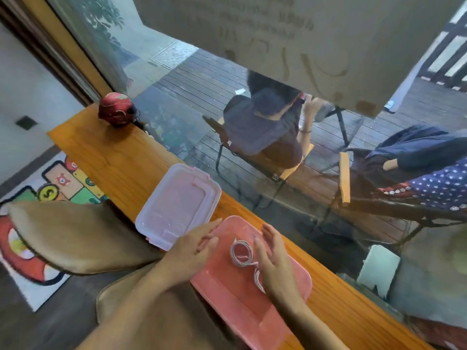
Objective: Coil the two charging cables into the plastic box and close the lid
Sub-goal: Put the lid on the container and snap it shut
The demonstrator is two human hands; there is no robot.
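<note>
shallow pink plastic box [242, 306] overhangs the near edge of the wooden counter [121, 157] | coiled white cable [241, 251] inside | left hand [194, 251] and right hand [274, 261] flank the coil, fingers relaxed, empty | clear lid [177, 203] just left of box

Café or similar public seating spot, judging by a long wooden counter [121, 157] set against a full-height window [192, 102]. Beyond the glass, a timber deck [202, 79] with chairs and seated people [265, 127]. On the near left, a cushioned stool [75, 236] and a bright cartoon floor mat [50, 193]; at the counter's far end, a red helmet [116, 109].
</note>
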